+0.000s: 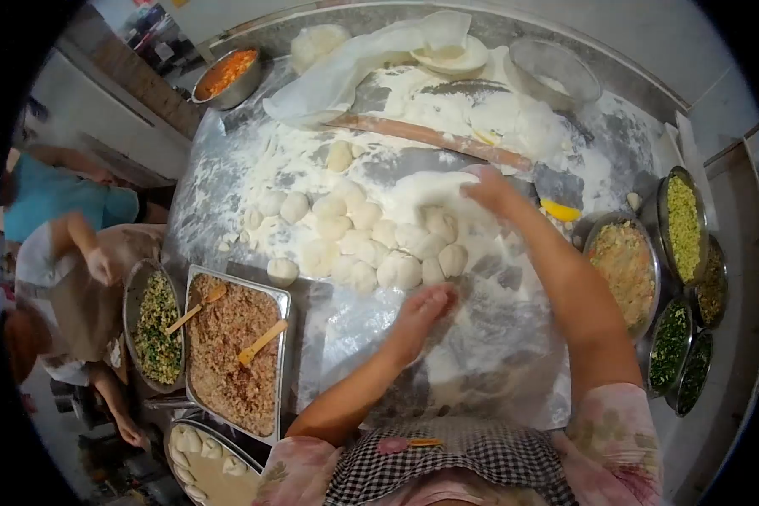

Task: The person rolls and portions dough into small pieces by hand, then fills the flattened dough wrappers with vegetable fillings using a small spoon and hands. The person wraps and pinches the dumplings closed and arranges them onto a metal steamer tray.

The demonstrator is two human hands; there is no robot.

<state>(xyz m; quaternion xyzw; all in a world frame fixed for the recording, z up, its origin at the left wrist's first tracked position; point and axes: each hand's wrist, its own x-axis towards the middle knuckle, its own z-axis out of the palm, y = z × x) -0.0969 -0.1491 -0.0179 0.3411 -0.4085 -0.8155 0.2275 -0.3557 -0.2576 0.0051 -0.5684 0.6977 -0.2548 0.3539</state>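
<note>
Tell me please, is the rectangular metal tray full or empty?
Looks full: in the tray, minced filling spreads wall to wall; its depth I cannot tell.

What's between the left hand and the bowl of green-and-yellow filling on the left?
A metal tray of minced filling with two wooden spoons, then tabletop. The head view shows it.

Meat tray (234,354) L of dough balls (399,270), rolling pin (430,137) behind.

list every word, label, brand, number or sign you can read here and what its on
No readable words, labels, brands, numbers or signs.
Yellow strip on the checked apron: too small to tell if printed.
Rolling pin, metal tray: no lettering visible.
Background clutter, upper left: too small and blurred to read.
</note>
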